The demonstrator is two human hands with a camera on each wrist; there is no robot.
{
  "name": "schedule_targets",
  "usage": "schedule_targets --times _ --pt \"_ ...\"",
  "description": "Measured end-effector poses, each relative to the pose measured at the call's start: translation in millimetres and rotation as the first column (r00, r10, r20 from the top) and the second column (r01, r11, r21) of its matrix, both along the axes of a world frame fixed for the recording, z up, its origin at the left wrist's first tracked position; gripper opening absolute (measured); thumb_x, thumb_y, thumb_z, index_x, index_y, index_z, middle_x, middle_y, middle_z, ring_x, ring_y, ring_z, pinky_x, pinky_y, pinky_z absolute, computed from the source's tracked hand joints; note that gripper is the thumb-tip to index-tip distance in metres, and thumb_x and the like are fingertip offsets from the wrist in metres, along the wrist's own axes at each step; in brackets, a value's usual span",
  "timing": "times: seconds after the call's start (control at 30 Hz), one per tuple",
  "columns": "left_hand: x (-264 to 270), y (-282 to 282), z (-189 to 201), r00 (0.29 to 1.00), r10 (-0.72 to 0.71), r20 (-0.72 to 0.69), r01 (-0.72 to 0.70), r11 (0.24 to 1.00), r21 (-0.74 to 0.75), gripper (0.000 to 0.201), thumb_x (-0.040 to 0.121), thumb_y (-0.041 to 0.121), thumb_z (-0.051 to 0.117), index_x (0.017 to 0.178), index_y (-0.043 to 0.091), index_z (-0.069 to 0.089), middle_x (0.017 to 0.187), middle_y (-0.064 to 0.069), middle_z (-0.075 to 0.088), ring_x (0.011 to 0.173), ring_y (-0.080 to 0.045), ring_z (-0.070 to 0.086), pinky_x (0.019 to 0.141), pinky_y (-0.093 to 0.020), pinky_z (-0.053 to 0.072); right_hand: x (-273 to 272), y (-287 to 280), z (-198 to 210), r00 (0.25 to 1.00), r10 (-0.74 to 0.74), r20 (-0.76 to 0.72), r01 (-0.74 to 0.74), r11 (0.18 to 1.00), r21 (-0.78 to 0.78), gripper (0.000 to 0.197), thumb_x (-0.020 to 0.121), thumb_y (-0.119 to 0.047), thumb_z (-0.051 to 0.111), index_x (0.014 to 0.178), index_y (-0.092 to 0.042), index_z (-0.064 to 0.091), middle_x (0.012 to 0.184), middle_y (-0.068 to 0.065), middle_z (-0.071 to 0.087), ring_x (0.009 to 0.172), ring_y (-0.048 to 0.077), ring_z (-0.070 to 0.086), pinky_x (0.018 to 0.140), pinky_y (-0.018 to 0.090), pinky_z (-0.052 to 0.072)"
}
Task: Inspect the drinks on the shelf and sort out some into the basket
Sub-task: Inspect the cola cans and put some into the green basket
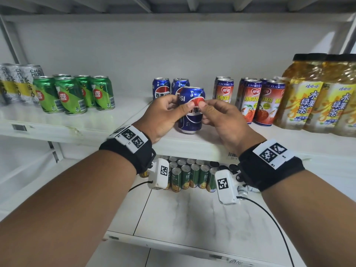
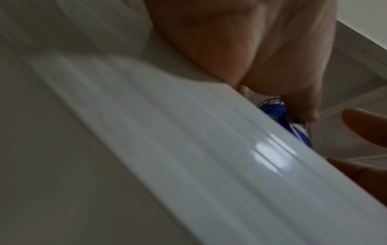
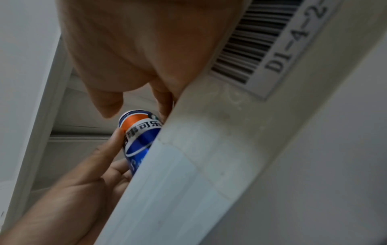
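A dented blue Pepsi can stands near the front of the white shelf, held between both hands. My left hand grips its left side, thumb on the front. My right hand grips the right side, thumb on the red part of the logo. In the left wrist view only a strip of the can shows past the shelf edge. The right wrist view shows the can behind the shelf lip, with left fingers on it. No basket is in view.
Two more Pepsi cans stand behind. Green cans and grey-yellow cans are on the left; red lychee cans and yellow tea bottles on the right. Green cans fill the lower shelf.
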State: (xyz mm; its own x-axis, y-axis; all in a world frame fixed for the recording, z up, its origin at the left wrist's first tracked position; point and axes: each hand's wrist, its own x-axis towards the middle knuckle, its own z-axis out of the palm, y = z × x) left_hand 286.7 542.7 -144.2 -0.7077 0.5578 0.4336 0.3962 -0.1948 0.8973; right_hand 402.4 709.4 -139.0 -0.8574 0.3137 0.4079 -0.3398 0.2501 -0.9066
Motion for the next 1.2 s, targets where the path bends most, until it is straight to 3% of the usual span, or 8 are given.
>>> schedule_targets --times 0.13,0.23,0.37,0.6,0.73,0.93,1.07,1.2 --pt "0 2 0 0.997 0.038 0.060 -0.039 0.999 0.016 0.047 0.105 0.032 0.068 0.122 -0.011 0.066 0.116 -0.027 0.077 0.111 -0.045 0.076 0.100 -0.068 0.058 -1 -1 2 0.997 0.027 0.070 -0.028 1.000 0.008 0.025 0.099 -0.013 0.071 0.123 -0.010 0.069 0.116 0.011 0.076 0.092 0.014 0.074 0.085 0.028 0.059" --pt "2 1 2 0.997 0.016 0.075 -0.017 1.000 0.010 0.054 0.111 0.039 0.057 0.120 -0.012 0.069 0.116 -0.029 0.077 0.115 -0.047 0.074 0.108 -0.066 0.054 1 -6 4 0.993 0.046 0.112 -0.050 0.998 0.035 0.020 0.099 -0.015 0.070 0.118 -0.010 0.070 0.114 0.021 0.075 0.093 0.028 0.070 0.094 0.046 0.058" --pt "4 4 6 0.993 0.037 0.109 -0.035 0.999 -0.021 0.054 0.109 0.046 0.060 0.114 -0.006 0.075 0.111 -0.027 0.079 0.110 -0.045 0.076 0.105 -0.065 0.056 1 -7 3 0.991 0.057 0.120 -0.055 0.998 -0.027 0.037 0.100 -0.030 0.070 0.111 0.005 0.070 0.111 0.033 0.071 0.088 0.034 0.069 0.092 0.048 0.059" --pt "6 8 9 0.986 0.018 0.168 -0.001 0.995 -0.100 0.040 0.103 0.039 0.070 0.113 0.001 0.076 0.106 -0.024 0.080 0.102 -0.041 0.080 0.088 -0.061 0.065 4 -8 5 0.992 0.080 0.093 -0.066 0.987 -0.149 0.025 0.102 -0.017 0.066 0.080 -0.009 0.076 0.082 0.017 0.076 0.080 0.033 0.073 0.083 0.044 0.065" --pt "2 8 9 0.984 0.013 0.179 0.004 0.995 -0.099 0.038 0.106 0.040 0.064 0.111 0.005 0.077 0.107 -0.023 0.081 0.105 -0.042 0.078 0.087 -0.058 0.066 6 -7 4 0.989 0.106 0.105 -0.099 0.993 -0.065 0.027 0.095 -0.009 0.073 0.119 0.005 0.070 0.112 0.023 0.076 0.099 0.038 0.075 0.092 0.042 0.063" --pt "-3 7 3 0.989 -0.048 0.139 0.052 0.998 -0.022 0.035 0.102 0.031 0.070 0.112 -0.002 0.077 0.110 -0.024 0.080 0.107 -0.043 0.077 0.106 -0.060 0.058 6 -7 2 0.994 0.054 0.097 -0.055 0.998 0.010 0.041 0.088 -0.003 0.081 0.126 -0.001 0.067 0.124 0.035 0.066 0.113 0.049 0.068 0.102 0.054 0.057" --pt "-3 5 -1 0.989 -0.109 0.099 0.103 0.993 0.059 0.042 0.089 0.025 0.078 0.118 -0.005 0.073 0.113 -0.027 0.078 0.102 -0.037 0.077 0.100 -0.054 0.062 8 -6 3 0.997 0.024 0.068 -0.024 1.000 -0.003 0.037 0.090 -0.001 0.078 0.125 0.000 0.066 0.120 0.030 0.069 0.093 0.027 0.070 0.094 0.044 0.062" --pt "-2 2 -2 0.989 -0.147 0.019 0.146 0.989 0.016 0.044 0.090 0.012 0.086 0.129 0.000 0.068 0.118 -0.019 0.080 0.113 -0.035 0.078 0.099 -0.050 0.063 10 -6 3 0.999 -0.025 0.038 0.026 0.999 -0.037 0.018 0.097 -0.017 0.073 0.109 -0.004 0.069 0.091 0.002 0.075 0.073 0.007 0.069 0.071 0.023 0.057"
